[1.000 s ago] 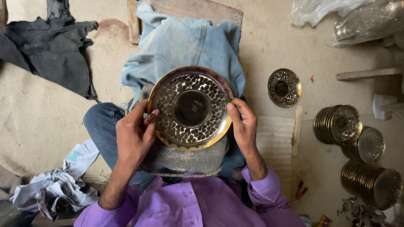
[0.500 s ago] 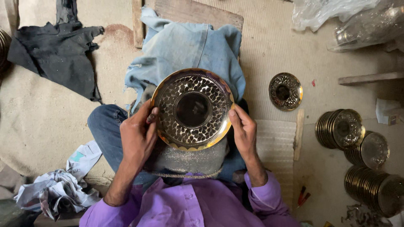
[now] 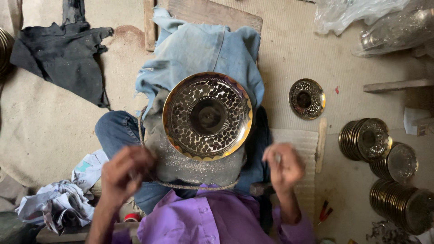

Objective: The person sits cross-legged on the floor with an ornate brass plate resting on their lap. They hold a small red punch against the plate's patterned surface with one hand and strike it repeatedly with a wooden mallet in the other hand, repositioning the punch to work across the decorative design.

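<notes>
Both hands off the plate [image 3: 207, 116]: left hand [image 3: 124, 174] and right hand [image 3: 284, 165] loosely curled, blurred, holding nothing visible.

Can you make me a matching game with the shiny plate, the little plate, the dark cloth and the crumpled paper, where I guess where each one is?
Things:
1. big patterned metal plate
2. small metal plate
3. dark cloth
4. crumpled paper

Places:
A. top left on the floor
B. on the person's lap, between the left hand and right hand
C. bottom left, beside the knee
D. alone on the mat, right of the lap

Pairs: 1-B, 2-D, 3-A, 4-C
</notes>
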